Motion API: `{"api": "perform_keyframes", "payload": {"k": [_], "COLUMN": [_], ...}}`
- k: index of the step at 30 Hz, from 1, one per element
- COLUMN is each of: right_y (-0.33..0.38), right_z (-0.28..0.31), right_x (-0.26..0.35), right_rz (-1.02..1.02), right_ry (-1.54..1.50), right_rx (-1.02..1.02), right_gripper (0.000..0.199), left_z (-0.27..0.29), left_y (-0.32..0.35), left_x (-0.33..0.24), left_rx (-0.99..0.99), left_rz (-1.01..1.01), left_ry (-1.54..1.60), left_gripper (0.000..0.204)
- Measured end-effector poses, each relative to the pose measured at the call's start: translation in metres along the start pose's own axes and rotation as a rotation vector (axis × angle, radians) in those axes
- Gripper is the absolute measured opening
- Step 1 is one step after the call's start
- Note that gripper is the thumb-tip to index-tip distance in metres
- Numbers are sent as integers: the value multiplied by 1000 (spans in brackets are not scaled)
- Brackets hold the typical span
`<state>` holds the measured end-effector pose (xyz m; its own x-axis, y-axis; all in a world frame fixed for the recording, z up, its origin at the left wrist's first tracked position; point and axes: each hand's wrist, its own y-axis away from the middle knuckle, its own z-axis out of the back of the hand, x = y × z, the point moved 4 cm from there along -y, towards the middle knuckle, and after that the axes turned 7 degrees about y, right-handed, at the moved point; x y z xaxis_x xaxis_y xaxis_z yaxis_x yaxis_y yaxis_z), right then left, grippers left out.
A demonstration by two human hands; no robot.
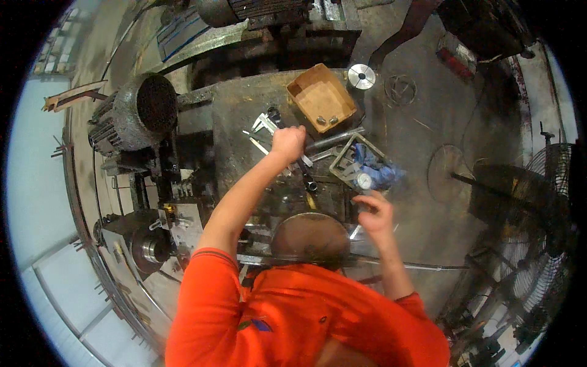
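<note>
My left hand (289, 144) is closed in a fist above the bench. Under it run a vernier caliper (265, 124), its jaws showing past the knuckles, and a dark ring wrench (311, 185). The fingers hide which of these they grip. My right hand (376, 214) is held with thumb and forefinger bent and apart, and nothing shows between them. Just beyond its fingertips, a round white-faced dial gauge (363, 180) lies at the near edge of a grey-green tray (340, 156). Blue cloth or plastic (382, 174) fills part of that tray.
A brown bin (320, 96) holding a few small metal parts stands beyond my hands, beside a silver disc (361, 77). A round stool-like seat (310, 235) is close to my body. An electric motor (131, 113) stands left, a wire-guarded fan (547, 177) right.
</note>
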<state>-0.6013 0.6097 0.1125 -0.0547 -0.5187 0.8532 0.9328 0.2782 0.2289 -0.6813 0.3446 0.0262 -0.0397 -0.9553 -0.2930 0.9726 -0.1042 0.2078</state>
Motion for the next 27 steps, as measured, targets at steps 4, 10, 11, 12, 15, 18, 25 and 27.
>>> {"api": "perform_keyframes", "payload": {"k": [4,10,11,12,15,18,25,27], "right_y": [1,4,3,2,-10,-26,-60,-67], "right_z": [5,3,4,4,-2,-14,-52,-60], "right_x": [15,15,15,15,14,22,38,42], "right_rz": [47,10,33,47,92,157,216,256], "right_ry": [-5,-3,6,6,48,114,128,129], "right_rx": [-19,38,29,28,42,84,198,200], "right_gripper": [34,35,35,34,31,28,24,24], "left_z": [4,21,22,34,55,74,96,101], "left_y": [-5,15,23,33,80,117,163,172], "left_x": [1,14,22,20,6,-8,-23,-23], "left_rx": [120,13,39,65,164,133,70,49], "left_rz": [-47,103,170,243,367,352,309,296], "left_ry": [-51,363,565,767,1511,1843,2082,2117], "left_gripper": [16,25,26,27,28,28,31,32]}}
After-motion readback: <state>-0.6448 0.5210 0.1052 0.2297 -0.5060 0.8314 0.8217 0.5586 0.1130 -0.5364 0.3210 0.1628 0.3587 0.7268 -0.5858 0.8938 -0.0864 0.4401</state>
